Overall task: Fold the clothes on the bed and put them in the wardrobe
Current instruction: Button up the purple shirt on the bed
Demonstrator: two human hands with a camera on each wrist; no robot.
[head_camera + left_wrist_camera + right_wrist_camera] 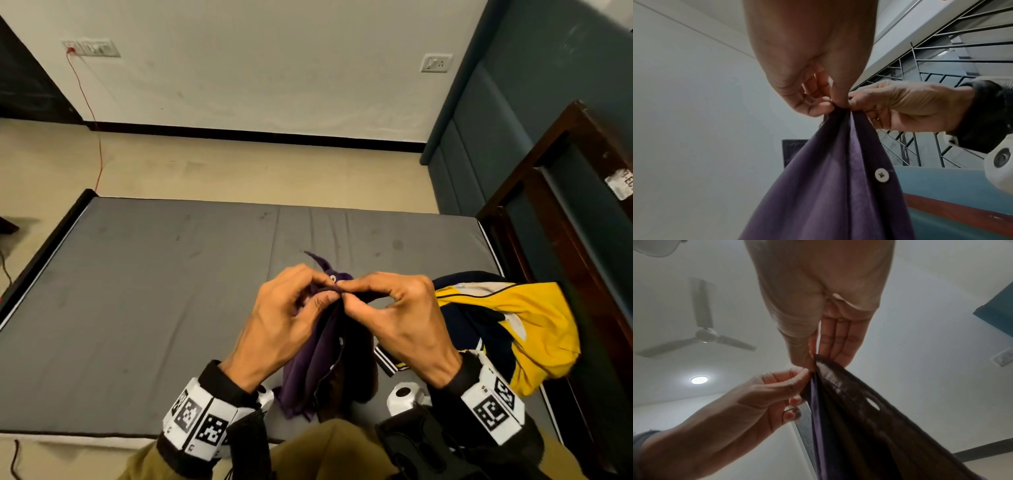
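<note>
Grey mattress [154, 291], beige floor [205, 168]; both hands' fingers [323, 301] pinching purple shirt [318, 370].

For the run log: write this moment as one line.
stage: fold start | left hand: pinches purple shirt edge | right hand: pinches same edge | shirt: hangs over bed | yellow-navy garment: unfolded on bed

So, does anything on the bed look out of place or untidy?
Yes. The yellow and navy garment lies crumpled in a heap at the right edge of the bed, not folded. The purple shirt hangs bunched from both hands, left hand and right hand pinching its top edge. Nothing looks damaged.
</note>
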